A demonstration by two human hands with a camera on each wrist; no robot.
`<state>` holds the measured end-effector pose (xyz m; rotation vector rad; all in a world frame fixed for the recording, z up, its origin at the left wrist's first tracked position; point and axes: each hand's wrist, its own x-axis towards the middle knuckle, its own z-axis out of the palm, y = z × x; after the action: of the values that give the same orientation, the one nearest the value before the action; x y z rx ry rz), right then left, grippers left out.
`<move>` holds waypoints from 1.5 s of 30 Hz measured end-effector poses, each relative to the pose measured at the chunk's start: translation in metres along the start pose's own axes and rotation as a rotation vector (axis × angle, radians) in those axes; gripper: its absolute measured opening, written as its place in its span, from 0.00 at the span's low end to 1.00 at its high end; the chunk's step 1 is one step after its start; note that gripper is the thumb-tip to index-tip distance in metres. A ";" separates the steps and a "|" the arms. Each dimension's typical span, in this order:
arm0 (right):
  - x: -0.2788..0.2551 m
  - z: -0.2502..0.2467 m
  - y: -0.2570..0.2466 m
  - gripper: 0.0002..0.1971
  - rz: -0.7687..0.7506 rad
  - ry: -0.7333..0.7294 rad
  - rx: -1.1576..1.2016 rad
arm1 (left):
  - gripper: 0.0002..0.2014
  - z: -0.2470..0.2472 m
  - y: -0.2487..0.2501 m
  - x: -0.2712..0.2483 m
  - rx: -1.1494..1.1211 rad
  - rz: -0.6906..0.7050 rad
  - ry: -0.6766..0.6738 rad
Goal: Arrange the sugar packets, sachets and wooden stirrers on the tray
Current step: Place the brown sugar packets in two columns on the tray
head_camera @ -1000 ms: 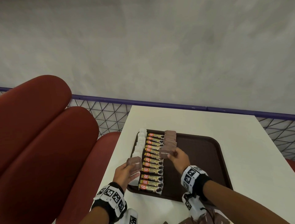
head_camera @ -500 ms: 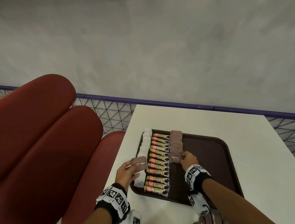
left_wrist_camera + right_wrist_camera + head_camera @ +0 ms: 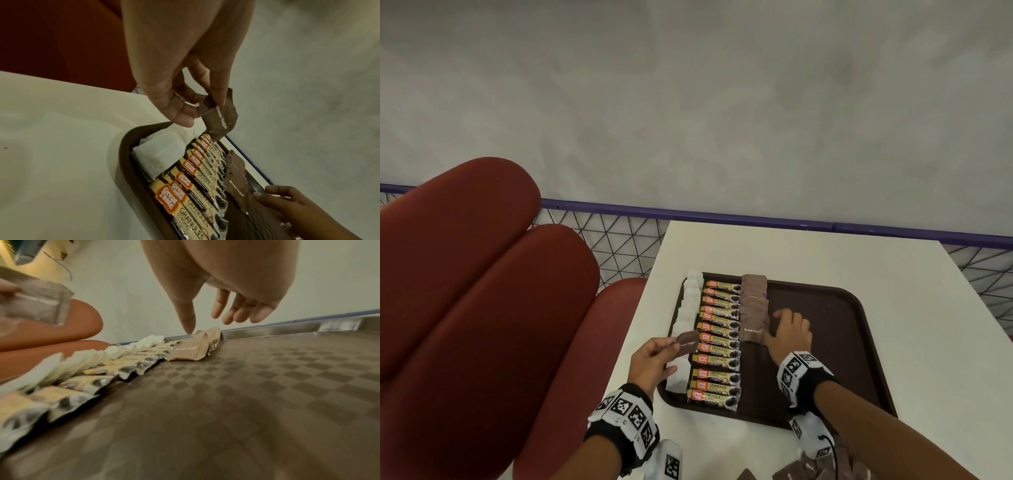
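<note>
Between the left hand's [image 3: 652, 359] thumb and fingers, a brown sugar packet [image 3: 687, 340] is pinched above the white sachets [image 3: 686, 310]. Beyond it lie the coffee sachets [image 3: 719, 342], then the overlapped brown packet row [image 3: 754, 310], beside which the right hand [image 3: 789, 334] rests with fingers relaxed on the tray [image 3: 835, 342].
</note>
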<state>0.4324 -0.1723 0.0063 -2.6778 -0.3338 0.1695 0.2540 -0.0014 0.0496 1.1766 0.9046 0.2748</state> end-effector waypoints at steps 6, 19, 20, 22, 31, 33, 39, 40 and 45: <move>-0.027 -0.001 -0.003 0.15 -0.253 -0.134 0.121 | 0.06 0.010 0.002 -0.006 0.092 0.046 -0.053; -0.060 -0.012 -0.038 0.12 -0.391 -0.499 0.676 | 0.06 0.026 -0.003 -0.023 0.090 0.072 -0.128; -0.059 -0.012 -0.037 0.13 -0.388 -0.481 0.643 | 0.07 0.025 -0.004 -0.023 0.112 0.075 -0.136; -0.054 -0.011 -0.032 0.12 -0.389 -0.407 0.558 | 0.08 0.021 -0.006 -0.022 0.162 0.063 -0.155; -0.016 -0.019 0.014 0.11 0.147 -0.188 0.454 | 0.09 0.002 -0.013 -0.021 0.238 -0.035 -0.249; -0.012 -0.015 0.014 0.11 0.156 -0.215 0.437 | 0.09 0.000 -0.015 -0.021 0.256 -0.042 -0.260; 0.000 0.000 0.003 0.11 0.144 -0.264 0.322 | 0.10 -0.004 -0.023 -0.016 0.337 -0.089 -0.308; 0.001 0.002 0.000 0.11 0.142 -0.262 0.299 | 0.09 -0.004 -0.024 -0.016 0.357 -0.103 -0.322; 0.003 0.008 -0.003 0.16 0.106 -0.286 0.182 | 0.10 -0.007 -0.031 -0.015 0.448 -0.140 -0.371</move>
<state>0.4337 -0.1653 0.0007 -2.4909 -0.2488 0.5900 0.2317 -0.0185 0.0292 1.5049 0.7313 -0.2695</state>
